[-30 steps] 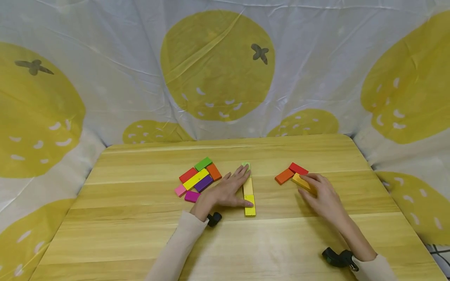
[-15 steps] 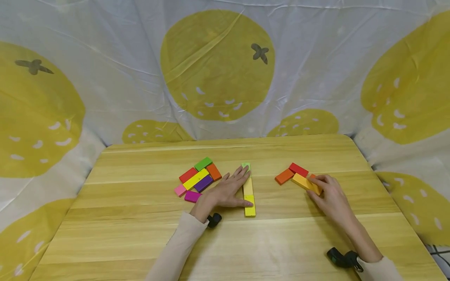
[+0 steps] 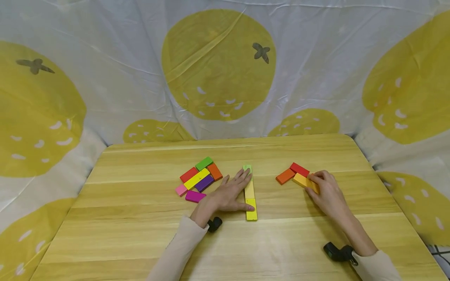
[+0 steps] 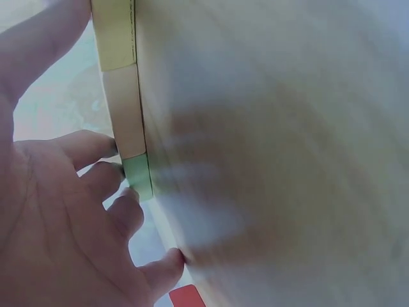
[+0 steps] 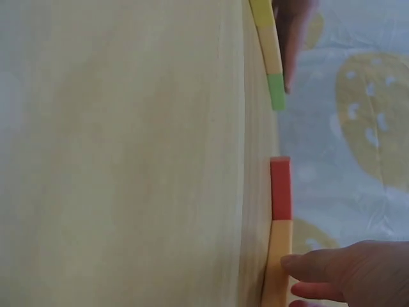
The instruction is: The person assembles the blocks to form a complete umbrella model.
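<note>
An amber block (image 3: 301, 181) is pinched by the fingers of the right hand (image 3: 329, 195) toward the tabletop's (image 3: 140, 234) far right corner, just beside a red block (image 3: 300, 169) and an orange block (image 3: 285, 176). By the left hand (image 3: 226, 195), its fingers spread apart, a row running toward the far edge is touched: yellow block (image 3: 251, 216), cream block (image 3: 249, 190), light green block (image 3: 247, 167). Coloured blocks (image 3: 197, 179) are clustered nearer the far left corner.

The person wears plain cream long sleeves, the left sleeve (image 3: 179, 248) and, nearer the tabletop's (image 3: 281, 242) right edge, the right sleeve (image 3: 377, 267), plus a black rounded left wrist device (image 3: 215, 224) and a matching, bent right wrist device (image 3: 337, 252).
</note>
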Motion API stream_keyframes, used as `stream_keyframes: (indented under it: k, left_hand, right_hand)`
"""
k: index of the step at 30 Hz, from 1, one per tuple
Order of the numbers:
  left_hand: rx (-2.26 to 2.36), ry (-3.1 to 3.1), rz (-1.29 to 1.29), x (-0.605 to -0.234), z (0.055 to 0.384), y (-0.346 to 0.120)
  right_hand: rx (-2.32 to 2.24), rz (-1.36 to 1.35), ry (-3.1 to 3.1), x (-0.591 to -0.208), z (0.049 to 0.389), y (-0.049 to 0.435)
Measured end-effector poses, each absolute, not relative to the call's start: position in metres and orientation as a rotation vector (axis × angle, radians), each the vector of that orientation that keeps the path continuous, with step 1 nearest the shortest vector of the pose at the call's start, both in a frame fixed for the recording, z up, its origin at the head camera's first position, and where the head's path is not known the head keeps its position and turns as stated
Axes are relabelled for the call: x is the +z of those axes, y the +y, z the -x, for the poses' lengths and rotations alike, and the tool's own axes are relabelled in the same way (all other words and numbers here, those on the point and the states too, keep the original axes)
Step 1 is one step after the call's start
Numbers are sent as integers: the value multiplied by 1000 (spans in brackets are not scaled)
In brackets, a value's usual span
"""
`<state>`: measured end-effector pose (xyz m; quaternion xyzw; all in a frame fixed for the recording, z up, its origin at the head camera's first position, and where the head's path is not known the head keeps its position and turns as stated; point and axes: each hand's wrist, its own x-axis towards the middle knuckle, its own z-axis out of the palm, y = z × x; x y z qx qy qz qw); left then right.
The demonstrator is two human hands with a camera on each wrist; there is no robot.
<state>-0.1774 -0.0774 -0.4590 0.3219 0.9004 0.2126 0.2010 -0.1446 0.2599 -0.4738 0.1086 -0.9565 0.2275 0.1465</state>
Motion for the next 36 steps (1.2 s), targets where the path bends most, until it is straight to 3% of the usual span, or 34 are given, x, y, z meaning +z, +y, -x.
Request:
stream_keyframes:
  k: [12, 36]
  left_hand:
    - [575, 2540, -898, -459, 167, -77]
    - [558, 2542, -929, -459, 160, -76]
  right_hand:
    - [544, -297, -2830, -468, 146, 256]
    - [861, -387, -2673, -479, 148, 258]
